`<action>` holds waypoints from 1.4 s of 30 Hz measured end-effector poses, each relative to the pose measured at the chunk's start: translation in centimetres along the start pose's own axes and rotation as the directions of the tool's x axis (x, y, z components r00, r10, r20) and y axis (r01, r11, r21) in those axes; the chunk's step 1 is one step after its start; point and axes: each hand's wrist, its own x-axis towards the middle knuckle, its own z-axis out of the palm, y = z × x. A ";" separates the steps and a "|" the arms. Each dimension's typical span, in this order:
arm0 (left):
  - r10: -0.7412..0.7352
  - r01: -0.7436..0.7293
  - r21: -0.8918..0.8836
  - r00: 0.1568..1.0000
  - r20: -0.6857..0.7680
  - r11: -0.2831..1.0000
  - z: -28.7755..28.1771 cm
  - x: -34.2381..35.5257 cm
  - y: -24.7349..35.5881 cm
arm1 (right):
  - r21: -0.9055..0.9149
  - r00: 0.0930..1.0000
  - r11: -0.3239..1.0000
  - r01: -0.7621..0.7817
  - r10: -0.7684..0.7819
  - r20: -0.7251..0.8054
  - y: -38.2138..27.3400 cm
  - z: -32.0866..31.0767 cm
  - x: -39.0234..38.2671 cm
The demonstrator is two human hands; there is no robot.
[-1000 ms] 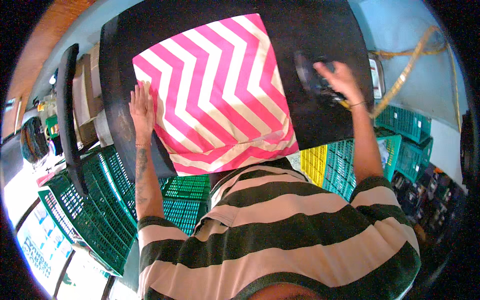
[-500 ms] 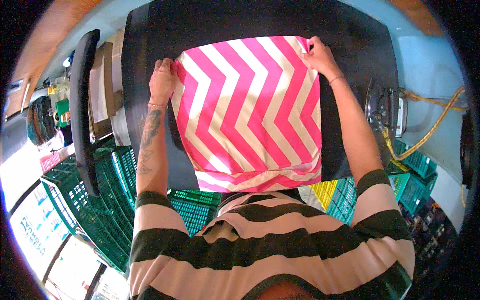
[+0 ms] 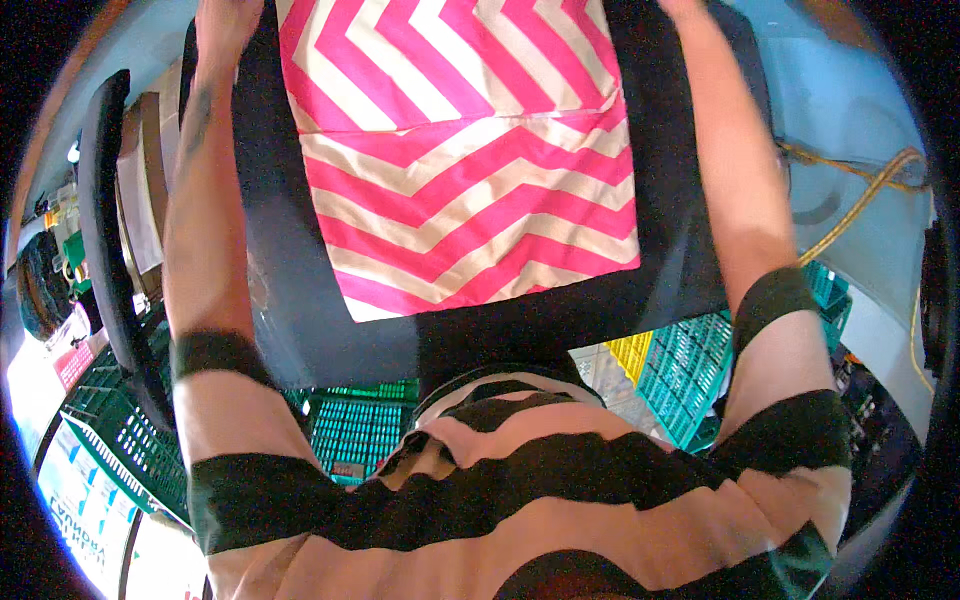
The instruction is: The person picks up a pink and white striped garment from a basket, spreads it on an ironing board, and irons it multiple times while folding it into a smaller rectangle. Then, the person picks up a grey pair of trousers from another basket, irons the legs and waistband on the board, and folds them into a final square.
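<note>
A pink and white chevron cloth [image 3: 470, 190] lies spread over a black work surface [image 3: 670, 190], its far end cut off by the top of the picture. A crosswise seam or fold runs over it, and the zigzags on the near part run a different way. Both my arms reach forward along its sides. My left hand [image 3: 228, 28] is at the upper left edge, beside the cloth, with its fingers out of view. Only a sliver of my right hand [image 3: 682, 6] shows at the top, right of the cloth. Whether either hand grips the cloth is hidden.
Green plastic crates [image 3: 130, 425] stand at the left, with a teal crate [image 3: 360, 435] below the near edge. Another teal crate [image 3: 690, 370] and a yellow one [image 3: 629, 355] are at the right. A long black padded board [image 3: 108, 240] rises at left; a yellow cord [image 3: 865, 195] hangs right.
Both hands have moved forward, mostly out of the picture. The cloth has shifted away from me, and its bunched near end now lies spread out. The iron-like thing at right no longer shows.
</note>
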 end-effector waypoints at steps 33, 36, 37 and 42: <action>-0.765 0.758 -0.472 0.600 0.234 0.451 -5.3 -45.3 13.2 | 0.169 0.110 -0.081 -0.982 0.476 0.872 -11.2 -26.0 -36.4; -0.828 0.876 -0.192 0.481 0.289 0.442 -7.2 -47.7 14.8 | 0.005 -0.006 -0.023 -1.000 0.474 0.881 -12.7 -28.1 -36.4; -0.763 0.787 -0.143 0.617 0.193 0.600 -7.6 -48.2 15.7 | 0.015 -0.007 -0.051 -0.999 0.400 0.916 -12.8 -29.1 -35.5; -0.378 0.362 0.211 0.925 0.039 0.908 -3.7 -44.1 22.4 | -0.113 0.598 0.669 -0.735 0.718 0.358 -2.4 -31.9 -27.2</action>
